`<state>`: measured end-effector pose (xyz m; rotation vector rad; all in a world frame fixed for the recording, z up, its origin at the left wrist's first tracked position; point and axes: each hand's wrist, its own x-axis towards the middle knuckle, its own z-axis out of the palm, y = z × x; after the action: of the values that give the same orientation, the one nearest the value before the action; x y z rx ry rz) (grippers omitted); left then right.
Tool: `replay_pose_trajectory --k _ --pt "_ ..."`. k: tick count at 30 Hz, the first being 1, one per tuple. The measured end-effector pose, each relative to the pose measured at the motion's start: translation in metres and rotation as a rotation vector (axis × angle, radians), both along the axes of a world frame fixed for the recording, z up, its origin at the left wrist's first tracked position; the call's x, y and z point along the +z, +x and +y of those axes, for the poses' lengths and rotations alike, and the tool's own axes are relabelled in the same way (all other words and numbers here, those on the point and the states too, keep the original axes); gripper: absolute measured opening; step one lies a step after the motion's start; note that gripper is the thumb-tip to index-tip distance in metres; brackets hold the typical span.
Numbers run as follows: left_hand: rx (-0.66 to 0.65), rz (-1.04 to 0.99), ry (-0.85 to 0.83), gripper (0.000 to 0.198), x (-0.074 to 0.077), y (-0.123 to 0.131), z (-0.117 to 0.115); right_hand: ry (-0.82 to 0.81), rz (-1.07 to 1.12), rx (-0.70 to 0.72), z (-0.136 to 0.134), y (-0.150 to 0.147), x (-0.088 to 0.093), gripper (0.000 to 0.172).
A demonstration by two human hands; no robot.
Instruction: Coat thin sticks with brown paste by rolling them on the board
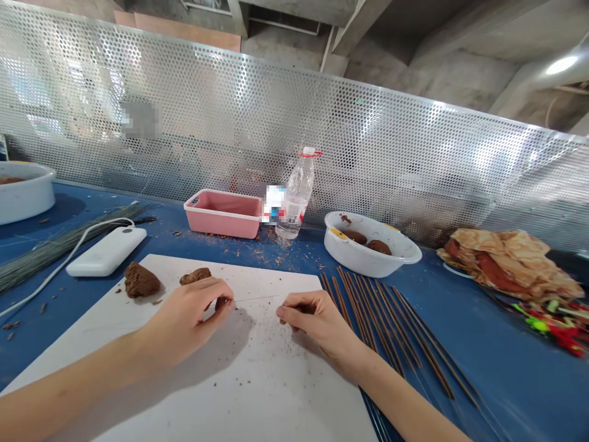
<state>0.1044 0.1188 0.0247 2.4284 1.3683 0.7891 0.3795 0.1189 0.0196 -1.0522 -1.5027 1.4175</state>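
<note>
A thin wire [257,298] stretches above the white board [193,399], in the gap between the person's 2 hands. Its long axis runs sideways across the view, nearly level, the right end slightly farther from the person than the left. The left hand [191,313] pinches the left end between thumb and fingertips, its back up, the wrist bent inward and the forearm reaching in from the lower left. The right hand [317,316] mirrors it from the lower right, fingers curled and thumb pressed to the forefinger; the wire's other end comes close to those fingertips, but whether they grip it I cannot tell.

Beyond the left hand sit a large brown lump [141,281] and a smaller lump [196,276], with crumbs scattered over the board. Beside the right forearm, long brown sticks [396,331] lie fanned on the blue tabletop [519,380]. Farther back are a pink box [223,222], a clear bottle [300,190] and a white basin [363,263] holding 2 brown lumps. A white power bank [105,253] and a bundle of grey wires [46,245] lie at far left, crumpled paper [519,258] at far right.
</note>
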Motion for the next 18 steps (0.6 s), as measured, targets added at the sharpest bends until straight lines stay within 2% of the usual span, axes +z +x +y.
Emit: replay_pose_trajectory --k 7,12,13,16,18 --pt "-0.006 -0.001 0.009 0.023 -0.0007 -0.0012 0.0005 0.007 -0.05 -0.012 0.0006 -0.0016 -0.0046 0.026" --pt "-0.01 -0.025 -0.016 0.021 -0.0006 -0.0002 0.0008 0.009 -0.036 0.06 -0.0009 -0.0028 -0.0027 0.048" --pt "-0.007 -0.028 -0.021 0.022 -0.0006 0.0002 0.0007 0.005 -0.055 0.058 -0.002 -0.0033 -0.0026 0.046" --pt "-0.002 -0.022 -0.023 0.022 -0.0003 0.0007 0.0005 0.042 -0.223 0.034 -0.0062 -0.0048 -0.0024 0.026" --pt "0.001 -0.021 -0.025 0.022 0.0 0.0005 0.0005 0.109 -0.339 0.031 -0.0085 -0.0056 -0.002 0.041"
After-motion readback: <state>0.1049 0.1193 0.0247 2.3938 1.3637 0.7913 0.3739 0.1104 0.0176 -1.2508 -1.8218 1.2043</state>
